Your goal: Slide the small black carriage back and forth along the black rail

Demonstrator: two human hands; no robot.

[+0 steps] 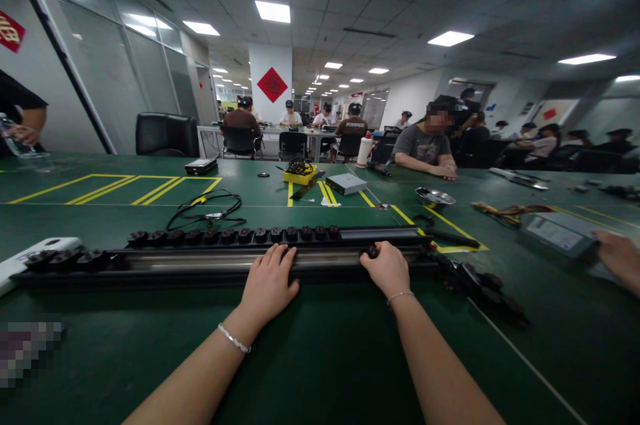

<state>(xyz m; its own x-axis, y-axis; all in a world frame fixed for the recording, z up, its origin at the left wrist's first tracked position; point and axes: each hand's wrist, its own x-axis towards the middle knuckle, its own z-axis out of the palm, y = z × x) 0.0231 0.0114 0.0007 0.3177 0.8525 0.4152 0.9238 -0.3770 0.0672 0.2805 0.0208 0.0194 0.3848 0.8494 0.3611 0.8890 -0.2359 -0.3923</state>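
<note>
A long black rail (195, 261) with a shiny metal strip along its middle lies across the table before me. My left hand (270, 278) rests on it with the fingers stretched over the strip, gripping nothing. Farther right, my right hand (390, 268) pinches a small black socket module (371, 251) at the rail; the fingers hide most of it. Several black round socket modules (260, 235) stand in a row on a second black rail (380, 233) just behind. A few more modules (95, 259) sit at the front rail's left end.
Black parts (485, 288) lie heaped at the rail's right end. Behind are a cable (205, 208), a yellow box (300, 175), a grey metal box (346, 183) and a metal bowl (435, 196). Another person's hand (620, 251) touches a power supply (557, 233) at right.
</note>
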